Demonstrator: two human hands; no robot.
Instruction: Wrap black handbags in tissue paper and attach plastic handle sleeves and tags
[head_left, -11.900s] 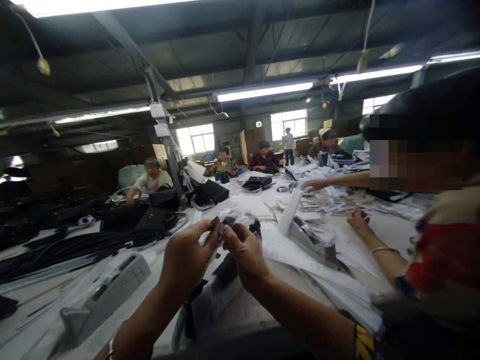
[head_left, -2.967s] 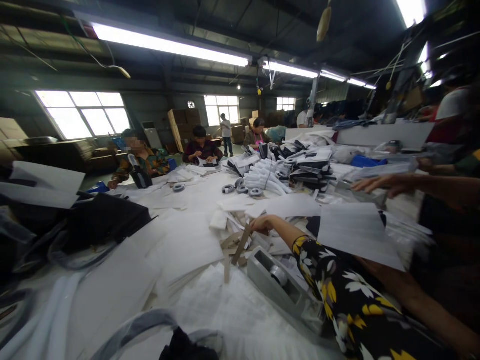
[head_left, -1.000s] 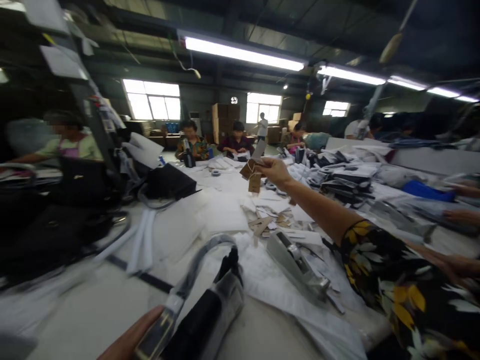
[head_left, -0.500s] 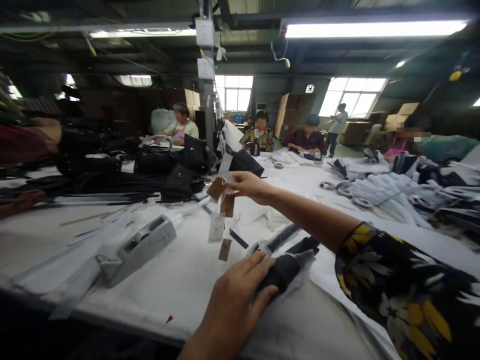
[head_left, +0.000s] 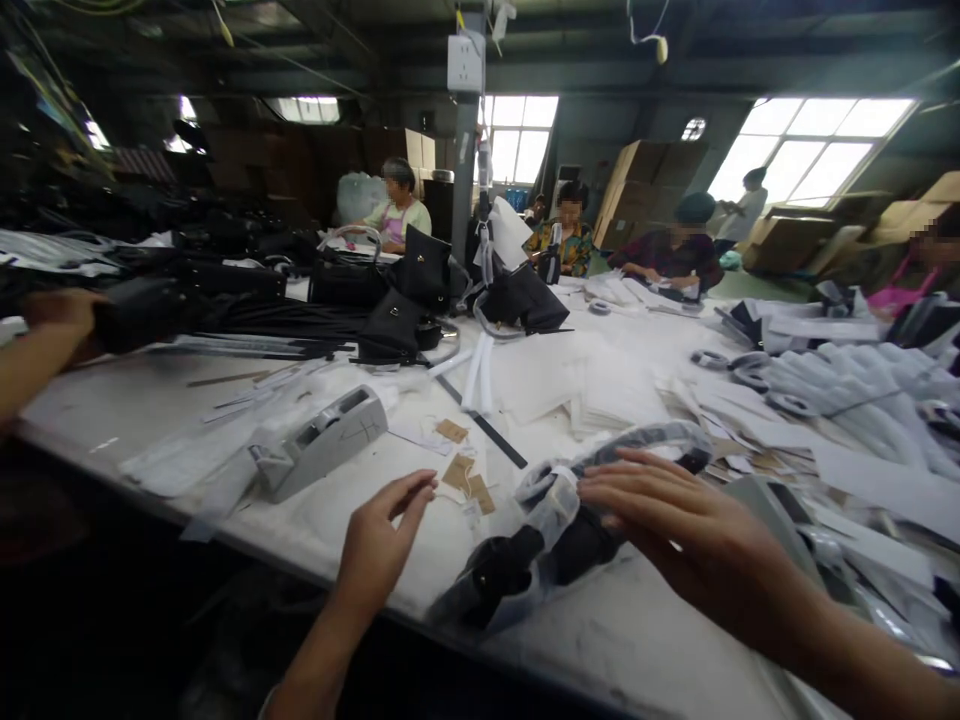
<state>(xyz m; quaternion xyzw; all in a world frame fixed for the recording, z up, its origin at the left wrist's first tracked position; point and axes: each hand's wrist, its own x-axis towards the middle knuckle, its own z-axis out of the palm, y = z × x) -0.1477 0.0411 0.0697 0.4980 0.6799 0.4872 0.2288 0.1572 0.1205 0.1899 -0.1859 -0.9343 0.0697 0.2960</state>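
A black strapped item partly wrapped in clear plastic [head_left: 517, 565], perhaps a bag, lies near the table's front edge. My right hand [head_left: 675, 525] is over its far right part, fingers stretched out; whether they touch the wrapping I cannot tell. To the left, my left hand [head_left: 382, 540] hovers above the white table, fingers curved and thumb slightly apart, with nothing visible between them. Just beyond its fingertips lie several brown card tags [head_left: 459, 470] with thin strings. A grey tape dispenser [head_left: 326, 440] stands left of the tags.
Black handbags [head_left: 420, 265] stand by the post [head_left: 465, 170]. White paper sheets [head_left: 555, 370] and a black strip [head_left: 495, 435] lie mid-table. Plastic-wrapped rolls [head_left: 847, 370] are piled right. Another person's hand [head_left: 64, 310] holds something black at far left. Several co-workers sit beyond.
My right hand has drawn back from the far tags to the wrapped item. The tags it held now lie on the table. My left hand has left the item and moved left.
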